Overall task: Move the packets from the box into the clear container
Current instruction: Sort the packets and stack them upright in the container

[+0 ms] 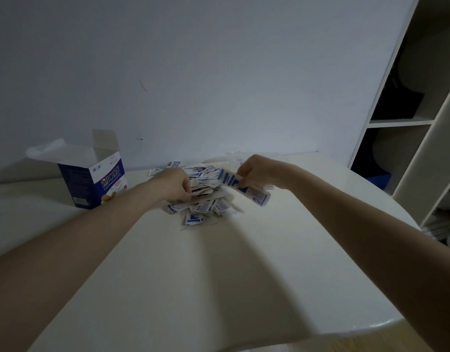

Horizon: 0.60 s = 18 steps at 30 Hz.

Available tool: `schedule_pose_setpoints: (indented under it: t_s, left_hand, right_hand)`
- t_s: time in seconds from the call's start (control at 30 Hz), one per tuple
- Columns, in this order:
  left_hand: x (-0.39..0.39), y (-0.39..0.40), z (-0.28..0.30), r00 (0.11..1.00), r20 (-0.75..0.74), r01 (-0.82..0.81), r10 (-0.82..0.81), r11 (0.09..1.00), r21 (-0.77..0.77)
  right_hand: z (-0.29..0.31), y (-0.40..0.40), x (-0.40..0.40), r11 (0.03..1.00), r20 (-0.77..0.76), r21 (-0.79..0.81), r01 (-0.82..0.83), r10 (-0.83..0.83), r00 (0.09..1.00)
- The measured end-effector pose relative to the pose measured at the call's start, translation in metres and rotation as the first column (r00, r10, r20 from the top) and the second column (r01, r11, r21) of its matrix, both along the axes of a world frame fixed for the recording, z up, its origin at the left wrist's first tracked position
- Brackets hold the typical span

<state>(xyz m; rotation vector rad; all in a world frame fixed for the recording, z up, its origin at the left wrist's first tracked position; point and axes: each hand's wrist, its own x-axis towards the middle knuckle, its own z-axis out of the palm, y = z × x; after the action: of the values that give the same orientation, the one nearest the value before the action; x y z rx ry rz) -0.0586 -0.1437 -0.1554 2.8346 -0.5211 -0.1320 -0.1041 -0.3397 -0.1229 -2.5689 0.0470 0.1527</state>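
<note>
The desk [218, 275] carries an open box [91, 181] at the left, standing upright, and a loose pile of packets [206, 196] to its right, between the two hands. No clear container can be made out. The left hand [175, 185] is curled into the pile's left edge; the right hand [254, 174] pinches a bunch of packets, their long axis slanting down-right. The box reads "CHUANGKOUTIE".

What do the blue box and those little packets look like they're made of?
The blue box looks like thin printed cardboard: crisp folded flaps, a plain grey inside. The packets seem to be paper wrappers, matte white with blue print, lying bent and creased in the pile; a coating can't be ruled out.
</note>
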Motion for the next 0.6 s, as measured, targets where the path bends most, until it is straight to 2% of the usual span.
schedule_pose_setpoints:
  t_s: [0.1,0.17,0.27,0.4,0.47,0.6]
  left_hand:
    - [-0.005,0.006,0.005,0.999,0.032,-0.005,0.004,0.998,0.059]
    - [-0.008,0.011,0.006,0.997,0.079,-0.029,0.023,0.997,0.076]
    - [-0.015,0.01,0.005,0.991,0.129,-0.048,0.043,0.998,0.038]
    - [-0.026,-0.013,-0.008,0.998,0.055,-0.048,0.04,0.986,0.159]
    - [-0.028,-0.019,-0.012,0.997,0.035,-0.067,0.063,0.986,0.149]
    - [-0.027,-0.018,-0.01,0.983,-0.12,-0.127,0.138,0.987,0.095]
  right_hand:
    - [0.0,0.006,-0.001,0.998,0.022,0.047,0.037,-0.038,0.999]
    - [-0.007,0.013,0.002,0.991,-0.057,0.124,0.056,-0.049,0.997]
    - [-0.02,0.025,0.007,0.991,-0.146,0.105,0.08,-0.064,0.987]
    - [-0.026,0.034,0.006,0.968,-0.201,0.233,0.094,-0.046,0.978]
    - [-0.026,0.036,0.004,0.954,-0.229,0.287,0.092,-0.025,0.973]
    - [-0.029,0.031,0.006,0.97,-0.154,0.227,0.089,-0.054,0.987]
